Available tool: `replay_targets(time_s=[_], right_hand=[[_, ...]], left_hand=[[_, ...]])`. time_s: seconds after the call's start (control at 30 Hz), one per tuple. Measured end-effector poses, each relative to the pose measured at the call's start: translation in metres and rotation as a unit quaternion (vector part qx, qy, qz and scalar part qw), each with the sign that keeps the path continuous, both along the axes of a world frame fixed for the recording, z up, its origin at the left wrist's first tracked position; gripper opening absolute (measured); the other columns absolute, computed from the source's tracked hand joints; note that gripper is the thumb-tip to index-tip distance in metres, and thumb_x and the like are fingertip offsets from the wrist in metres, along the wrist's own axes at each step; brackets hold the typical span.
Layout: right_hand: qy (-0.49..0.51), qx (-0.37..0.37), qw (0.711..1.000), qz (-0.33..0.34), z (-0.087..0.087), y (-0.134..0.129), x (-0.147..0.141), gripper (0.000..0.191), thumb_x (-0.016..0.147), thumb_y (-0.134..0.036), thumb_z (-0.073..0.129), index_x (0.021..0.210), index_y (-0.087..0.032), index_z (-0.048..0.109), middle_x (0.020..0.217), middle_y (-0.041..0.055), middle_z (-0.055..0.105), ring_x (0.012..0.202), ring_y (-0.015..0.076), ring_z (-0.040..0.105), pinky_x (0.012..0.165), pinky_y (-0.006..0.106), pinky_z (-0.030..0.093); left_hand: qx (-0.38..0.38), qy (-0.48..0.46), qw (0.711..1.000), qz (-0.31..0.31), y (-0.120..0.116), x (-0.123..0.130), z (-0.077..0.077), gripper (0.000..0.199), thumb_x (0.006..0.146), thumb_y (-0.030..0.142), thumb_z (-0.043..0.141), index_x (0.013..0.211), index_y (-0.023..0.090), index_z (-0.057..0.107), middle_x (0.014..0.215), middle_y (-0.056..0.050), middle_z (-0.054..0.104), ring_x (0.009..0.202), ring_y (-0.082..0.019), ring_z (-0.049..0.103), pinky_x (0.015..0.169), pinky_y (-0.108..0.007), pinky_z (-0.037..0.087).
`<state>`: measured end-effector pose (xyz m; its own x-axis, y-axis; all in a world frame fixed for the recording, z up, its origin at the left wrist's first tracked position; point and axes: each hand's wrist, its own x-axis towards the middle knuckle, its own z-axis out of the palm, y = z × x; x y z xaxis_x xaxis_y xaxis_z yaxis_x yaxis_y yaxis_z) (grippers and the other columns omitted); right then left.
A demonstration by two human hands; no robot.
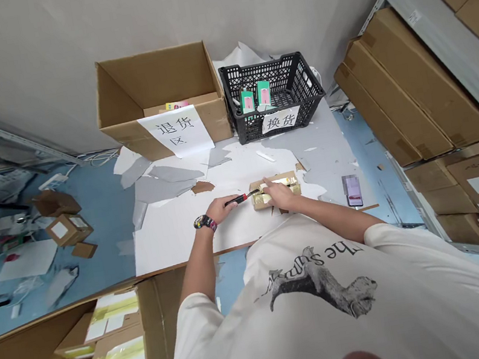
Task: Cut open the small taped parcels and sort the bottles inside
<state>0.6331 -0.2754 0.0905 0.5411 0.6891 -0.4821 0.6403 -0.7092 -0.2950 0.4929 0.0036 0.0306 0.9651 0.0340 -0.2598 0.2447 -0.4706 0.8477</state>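
A small cardboard box (274, 190) with yellowish tape lies on the white-and-grey table (169, 228), near its front edge. My left hand (221, 209), below a patterned wristwatch, is closed round a red-and-black cutter (237, 200). The cutter's tip points right and meets the left end of the box. My right hand (280, 194) rests on top of the box and presses on it, its fingers toward the cutter's tip. Part of the box is hidden under that hand.
Behind stand a large open carton (131, 133) with a paper sign and a black crate (243, 130) holding green packs. A phone (354, 192) lies at the right. Shelves with cartons flank the table; an open carton (155, 334) stands front left.
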Motion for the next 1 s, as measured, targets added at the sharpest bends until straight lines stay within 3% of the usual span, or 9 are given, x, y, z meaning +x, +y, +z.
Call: replay_targets(time_s=[0.17, 0.33, 0.4, 0.53, 0.6, 0.7, 0.83, 1.0], right_hand=[[-0.003, 0.008, 1.0, -0.001, 0.001, -0.002, -0.003, 0.034, 0.094, -0.02, 0.08, 0.128, -0.023, 0.077, 0.19, 0.01, 0.032, 0.135, 0.0398, 0.071, 0.114, 0.049, 0.059], [0.016, 0.027, 1.0, -0.001, -0.003, -0.005, 0.003, 0.028, 0.098, -0.027, 0.078, 0.126, -0.024, 0.076, 0.189, 0.0094, 0.033, 0.137, 0.038, 0.07, 0.116, 0.049, 0.057], [0.015, 0.04, 0.999, 0.006, -0.006, -0.005, 0.006, 0.026, 0.1, -0.031, 0.077, 0.125, -0.024, 0.077, 0.188, 0.0105, 0.035, 0.142, 0.0372, 0.068, 0.125, 0.053, 0.049], [0.004, 0.05, 0.998, 0.036, -0.01, -0.005, 0.008, 0.021, 0.1, -0.028, 0.076, 0.12, -0.023, 0.078, 0.186, 0.0134, 0.04, 0.148, 0.033, 0.066, 0.142, 0.058, 0.022], [0.001, 0.048, 0.998, 0.042, -0.011, -0.006, 0.008, 0.017, 0.099, -0.026, 0.076, 0.116, -0.023, 0.077, 0.185, 0.0138, 0.041, 0.147, 0.0317, 0.066, 0.143, 0.058, 0.018], [-0.01, 0.054, 0.998, 0.041, -0.012, -0.008, 0.006, 0.015, 0.098, -0.024, 0.075, 0.113, -0.022, 0.077, 0.184, 0.0152, 0.043, 0.149, 0.0325, 0.065, 0.143, 0.06, 0.018], [-0.01, 0.059, 0.997, 0.043, -0.01, -0.01, 0.005, 0.012, 0.099, -0.024, 0.073, 0.11, -0.021, 0.075, 0.185, 0.018, 0.04, 0.152, 0.0343, 0.062, 0.143, 0.065, 0.015], [0.009, 0.067, 0.998, 0.02, -0.006, -0.012, 0.004, 0.005, 0.1, -0.022, 0.071, 0.105, -0.021, 0.072, 0.183, 0.0179, 0.043, 0.156, 0.0321, 0.06, 0.143, 0.064, 0.014]], left_hand=[[-0.059, 0.058, 0.992, -0.095, 0.019, 0.022, 0.003, 0.059, 0.088, 0.059, 0.074, 0.133, 0.021, 0.086, 0.079, -0.002, 0.079, 0.066, -0.02, 0.069, 0.067, -0.03, 0.056], [0.007, 0.053, 0.993, -0.101, 0.016, 0.028, 0.003, 0.056, 0.093, 0.055, 0.069, 0.135, 0.022, 0.085, 0.077, -0.002, 0.078, 0.065, -0.021, 0.069, 0.067, -0.03, 0.052], [0.047, 0.044, 0.992, -0.104, 0.014, 0.026, 0.004, 0.055, 0.094, 0.054, 0.068, 0.138, 0.025, 0.084, 0.081, -0.002, 0.08, 0.071, -0.023, 0.072, 0.071, -0.03, 0.052], [0.138, 0.028, 0.985, -0.096, 0.019, 0.019, 0.006, 0.047, 0.094, 0.051, 0.07, 0.134, 0.031, 0.085, 0.091, -0.005, 0.084, 0.089, -0.029, 0.077, 0.081, -0.031, 0.053], [0.157, 0.024, 0.982, -0.101, 0.023, 0.018, 0.006, 0.045, 0.095, 0.05, 0.07, 0.134, 0.032, 0.085, 0.095, -0.006, 0.085, 0.094, -0.03, 0.077, 0.082, -0.032, 0.053], [0.113, 0.042, 0.984, -0.134, 0.025, 0.023, 0.005, 0.046, 0.096, 0.049, 0.067, 0.135, 0.031, 0.085, 0.084, -0.003, 0.081, 0.083, -0.027, 0.075, 0.077, -0.031, 0.051], [-0.032, 0.081, 0.983, -0.161, 0.016, 0.023, 0.001, 0.054, 0.097, 0.057, 0.064, 0.135, 0.024, 0.084, 0.071, 0.0, 0.073, 0.065, -0.02, 0.066, 0.069, -0.029, 0.05], [-0.153, 0.11, 0.978, -0.089, 0.003, -0.001, -0.013, 0.069, 0.092, 0.069, 0.071, 0.14, 0.02, 0.081, 0.069, -0.001, 0.07, 0.059, -0.019, 0.06, 0.061, -0.029, 0.046]])
